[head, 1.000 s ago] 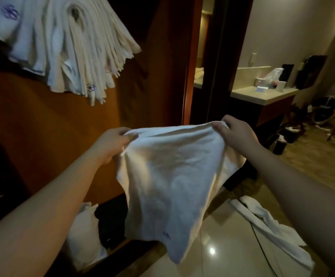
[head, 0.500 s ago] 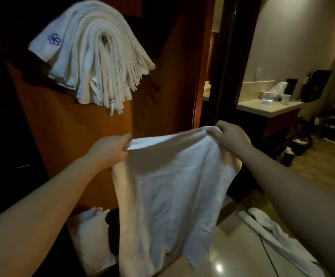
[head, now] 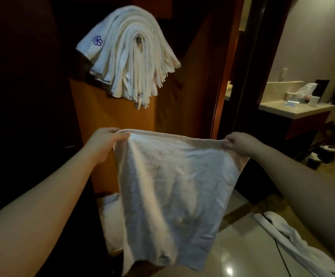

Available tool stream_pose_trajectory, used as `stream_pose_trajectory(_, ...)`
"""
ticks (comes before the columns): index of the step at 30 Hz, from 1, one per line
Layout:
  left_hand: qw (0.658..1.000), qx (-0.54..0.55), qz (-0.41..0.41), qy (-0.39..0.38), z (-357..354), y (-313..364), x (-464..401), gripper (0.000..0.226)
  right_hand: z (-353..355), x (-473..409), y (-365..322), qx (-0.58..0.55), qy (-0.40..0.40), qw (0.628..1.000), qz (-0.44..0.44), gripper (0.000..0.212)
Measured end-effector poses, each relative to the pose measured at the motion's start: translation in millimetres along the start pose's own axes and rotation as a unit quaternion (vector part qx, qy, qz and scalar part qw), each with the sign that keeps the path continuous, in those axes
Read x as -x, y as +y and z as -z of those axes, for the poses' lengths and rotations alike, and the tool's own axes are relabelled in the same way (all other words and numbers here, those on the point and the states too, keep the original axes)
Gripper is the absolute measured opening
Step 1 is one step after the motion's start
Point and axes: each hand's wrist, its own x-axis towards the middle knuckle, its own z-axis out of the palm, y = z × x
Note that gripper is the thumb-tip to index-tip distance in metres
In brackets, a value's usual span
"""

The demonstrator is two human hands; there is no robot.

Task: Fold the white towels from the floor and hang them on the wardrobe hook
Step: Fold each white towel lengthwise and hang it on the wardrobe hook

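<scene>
A white towel (head: 172, 192) hangs spread out in front of me, held by its top edge. My left hand (head: 104, 141) pinches its upper left corner and my right hand (head: 239, 143) pinches its upper right corner. Above it, a thick bundle of folded white towels (head: 130, 56) with purple flower logos drapes over the wardrobe hook (head: 138, 39), which is mostly hidden by them. Another white towel (head: 290, 238) lies crumpled on the tiled floor at the lower right.
The orange wooden wardrobe panel (head: 110, 120) stands behind the towel. A white pillow-like bundle (head: 110, 222) sits low inside the wardrobe. To the right are a dark doorway, a counter (head: 294, 109) with small items, and clutter on the floor beyond.
My hands have moved apart and stretched the towel's top edge flat. The view has tilted up, so the hung bundle now sits lower and nearer the centre.
</scene>
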Motion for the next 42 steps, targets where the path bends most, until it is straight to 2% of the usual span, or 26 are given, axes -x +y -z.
stream_pose_trajectory(2, 0.995, 0.085, 0.047, 0.000, 7.6, -4.5, 5.6, 0.027, -17.8, 3.5, 5.4, 0.011, -0.017, 1.000, -0.022, 0.025)
stream_pose_trajectory(5, 0.984, 0.161, 0.068, -0.024, 20.7, -13.0, 2.8, 0.026, -46.0, 8.5, -1.0, -0.056, -0.017, 0.995, -0.080, 0.027)
stream_pose_trajectory(7, 0.972, 0.214, 0.097, -0.014, 30.0, -16.2, -3.5, 0.019, -61.1, 8.6, -10.8, -0.133, 0.004, 0.983, -0.123, 0.028)
stream_pose_trajectory(9, 0.962, 0.235, 0.137, 0.000, 38.5, -18.8, -12.8, 0.016, -68.2, 7.2, -24.0, -0.263, 0.032, 0.950, -0.164, 0.028)
stream_pose_trajectory(11, 0.957, 0.233, 0.170, 0.006, 42.5, -22.5, -21.8, 0.020, -75.9, 7.8, -40.5, -0.433, 0.041, 0.876, -0.210, 0.027)
stream_pose_trajectory(13, 0.952, 0.235, 0.196, 0.023, 40.1, -23.2, -25.9, 0.016, -83.6, 10.9, -64.6, -0.588, 0.044, 0.766, -0.257, 0.028)
stream_pose_trajectory(15, 0.942, 0.255, 0.217, 0.039, 29.9, -21.9, -24.2, 0.011, -88.8, 17.5, -95.0, -0.700, 0.030, 0.654, -0.286, 0.031)
stream_pose_trajectory(17, 0.927, 0.285, 0.239, 0.054, 13.3, -21.1, -18.5, 0.018, -92.3, 25.3, -123.9, -0.792, 0.023, 0.543, -0.279, 0.034)
stream_pose_trajectory(18, 0.921, 0.299, 0.244, 0.053, 3.1, -21.2, -14.0, 0.021, -95.4, 28.4, -135.8, -0.814, 0.019, 0.515, -0.268, 0.036)
stream_pose_trajectory(19, 0.918, 0.312, 0.242, 0.045, -8.8, -20.7, -7.7, 0.023, -96.2, 34.8, -149.9, -0.817, 0.033, 0.515, -0.255, 0.036)
stream_pose_trajectory(20, 0.915, 0.325, 0.238, 0.033, -22.2, -19.9, -0.5, 0.023, -97.3, 39.9, -163.9, -0.809, 0.048, 0.542, -0.224, 0.035)
stream_pose_trajectory(22, 0.913, 0.340, 0.225, 0.013, -50.9, -16.8, 14.7, 0.018, -98.5, 46.7, -187.9, -0.746, 0.092, 0.625, -0.211, 0.035)
stream_pose_trajectory(24, 0.920, 0.332, 0.209, -0.001, -76.4, -13.3, 28.3, 0.015, -102.4, 57.0, -210.8, -0.683, 0.138, 0.698, -0.161, 0.033)
stream_pose_trajectory(28, 0.952, 0.257, 0.168, -0.006, -107.5, -12.7, 37.5, 0.012, -99.9, 64.0, -230.9, -0.559, 0.188, 0.798, -0.125, 0.021)
stream_pose_trajectory(34, 0.970, 0.200, 0.135, -0.042, -133.2, -13.3, 44.7, 0.031, -95.8, 65.7, -205.7, -0.514, 0.239, 0.822, -0.062, 0.022)
stream_pose_trajectory(38, 0.965, 0.195, 0.137, -0.108, -149.9, -4.5, 45.0, 0.039, -94.9, 64.9, -185.7, -0.502, 0.211, 0.838, -0.039, 0.025)
stream_pose_trajectory(42, 0.940, 0.236, 0.158, -0.189, -149.0, 4.9, 42.3, 0.074, -92.2, 69.3, -158.5, -0.476, 0.161, 0.864, 0.037, 0.039)
